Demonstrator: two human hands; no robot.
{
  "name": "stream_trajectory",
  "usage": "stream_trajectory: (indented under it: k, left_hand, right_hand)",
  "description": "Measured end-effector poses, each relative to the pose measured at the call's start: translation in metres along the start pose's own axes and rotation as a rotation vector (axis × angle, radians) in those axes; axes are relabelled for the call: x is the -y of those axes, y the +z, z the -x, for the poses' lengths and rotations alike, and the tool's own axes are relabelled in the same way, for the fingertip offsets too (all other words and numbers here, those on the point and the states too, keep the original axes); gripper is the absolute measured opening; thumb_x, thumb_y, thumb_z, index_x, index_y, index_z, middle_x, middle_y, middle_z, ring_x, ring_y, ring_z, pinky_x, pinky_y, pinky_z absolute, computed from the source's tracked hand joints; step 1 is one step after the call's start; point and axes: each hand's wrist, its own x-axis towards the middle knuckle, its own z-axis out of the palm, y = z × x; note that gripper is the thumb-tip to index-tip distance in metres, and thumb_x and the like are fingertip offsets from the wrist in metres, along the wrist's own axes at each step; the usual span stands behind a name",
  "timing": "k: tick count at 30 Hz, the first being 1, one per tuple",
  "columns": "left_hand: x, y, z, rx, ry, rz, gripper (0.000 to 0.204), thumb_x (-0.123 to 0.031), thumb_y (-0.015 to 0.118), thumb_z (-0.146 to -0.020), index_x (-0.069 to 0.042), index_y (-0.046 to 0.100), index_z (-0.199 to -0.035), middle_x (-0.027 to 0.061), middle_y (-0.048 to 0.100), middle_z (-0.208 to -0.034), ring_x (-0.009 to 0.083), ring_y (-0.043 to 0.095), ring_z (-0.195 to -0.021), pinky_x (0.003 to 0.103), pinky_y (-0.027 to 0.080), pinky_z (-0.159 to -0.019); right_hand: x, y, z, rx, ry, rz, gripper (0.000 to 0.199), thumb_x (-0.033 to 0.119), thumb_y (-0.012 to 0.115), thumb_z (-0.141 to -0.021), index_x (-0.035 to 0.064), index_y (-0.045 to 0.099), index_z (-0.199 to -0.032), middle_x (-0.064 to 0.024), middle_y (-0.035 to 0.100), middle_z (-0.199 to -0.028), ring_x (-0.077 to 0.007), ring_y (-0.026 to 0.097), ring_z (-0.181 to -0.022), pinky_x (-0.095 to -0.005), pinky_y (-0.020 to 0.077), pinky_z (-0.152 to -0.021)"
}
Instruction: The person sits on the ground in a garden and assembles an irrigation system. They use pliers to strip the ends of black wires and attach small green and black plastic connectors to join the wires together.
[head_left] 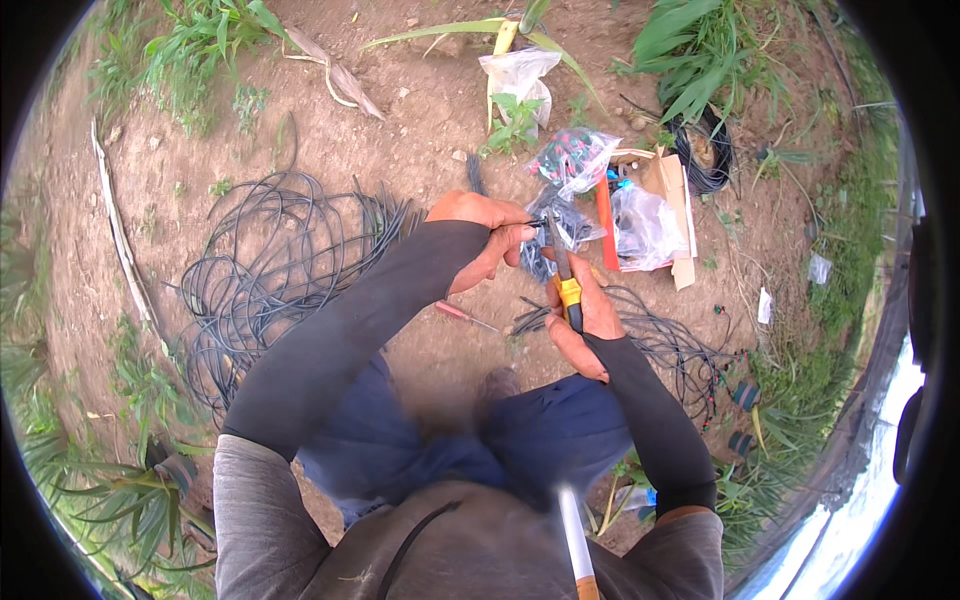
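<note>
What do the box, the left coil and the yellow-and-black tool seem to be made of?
Box: likely matte cardboard, by its plain tan flaps. Coil: probably smooth, flexible plastic or rubber, by its dark, loose loops. Tool: plastic or rubber handle, probably, by its solid yellow and black; grey end, perhaps metal.

dark piece [537, 223] in the left hand [486, 211] is too small to tell; white stick [573, 530] cut off below.

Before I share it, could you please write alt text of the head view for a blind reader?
A person's right hand holds a metal tool with a yellow-and-black handle beside the left hand, which pinches a small dark piece. Around them on brown soil are tangled black tubing, an orange-and-white cardboard box and a red-handled tool.
</note>
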Motion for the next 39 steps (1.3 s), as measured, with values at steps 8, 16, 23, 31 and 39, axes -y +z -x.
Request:
stream_trajectory:
  k: [8, 16, 23, 31, 39]
  left_hand:
    - [0.04, 0.013, -0.003, -0.399, 0.661, -0.515, 0.013, -0.01, 0.065, -0.081, -0.003, 0.066, -0.091, 0.01, 0.064, -0.072, 0.0256, 0.063, -0.058, 0.033, 0.05, -0.052]
    - [0.043, 0.021, 0.0, -0.402, 0.637, -0.847, 0.023, -0.009, 0.065, -0.076, -0.004, 0.062, -0.098, 0.0095, 0.057, -0.071, 0.0288, 0.06, -0.058, 0.037, 0.05, -0.052]
    - [0.016, -0.008, -0.003, -0.042, 0.284, -0.061, 0.026, -0.024, 0.056, -0.091, 0.0, 0.064, -0.094, 0.008, 0.065, -0.077, 0.0178, 0.059, -0.057, 0.03, 0.046, -0.053]
    - [0.033, -0.032, 0.001, 0.547, -0.164, 0.655, 0.036, -0.03, 0.048, -0.099, 0.001, 0.064, -0.107, 0.0055, 0.066, -0.078, 0.0091, 0.061, -0.058, 0.02, 0.042, -0.046]
    - [0.028, -0.031, 0.001, 0.457, -0.135, 0.54, 0.032, -0.026, 0.056, -0.094, 0.003, 0.067, -0.101, 0.0035, 0.063, -0.07, 0.0079, 0.054, -0.053, 0.021, 0.037, -0.046]
  right_hand:
    - [-0.001, 0.009, -0.003, 0.043, 0.087, -0.058, 0.075, -0.009, 0.046, -0.066, 0.0098, 0.036, -0.137, -0.0008, 0.041, -0.083, -0.0099, 0.039, -0.072, -0.0226, 0.0349, -0.064]
    - [-0.005, 0.014, -0.006, 0.09, 0.135, -0.04, 0.075, -0.011, 0.046, -0.065, 0.0101, 0.035, -0.137, -0.0022, 0.043, -0.082, -0.0133, 0.043, -0.072, -0.0254, 0.0379, -0.066]
    - [0.002, 0.004, -0.01, 0.014, -0.109, -0.002, 0.076, -0.009, 0.046, -0.066, 0.0084, 0.034, -0.139, -0.0008, 0.04, -0.082, -0.0108, 0.039, -0.071, -0.024, 0.0374, -0.065]
    - [-0.01, -0.001, -0.005, 0.02, -0.152, 0.061, 0.073, -0.007, 0.047, -0.068, 0.0061, 0.036, -0.14, -0.0021, 0.046, -0.09, -0.0112, 0.044, -0.077, -0.0238, 0.0398, -0.07]
    - [-0.006, 0.002, -0.004, 0.04, -0.157, 0.102, 0.073, -0.007, 0.046, -0.067, 0.006, 0.036, -0.138, -0.001, 0.043, -0.085, -0.0104, 0.042, -0.073, -0.023, 0.0381, -0.067]
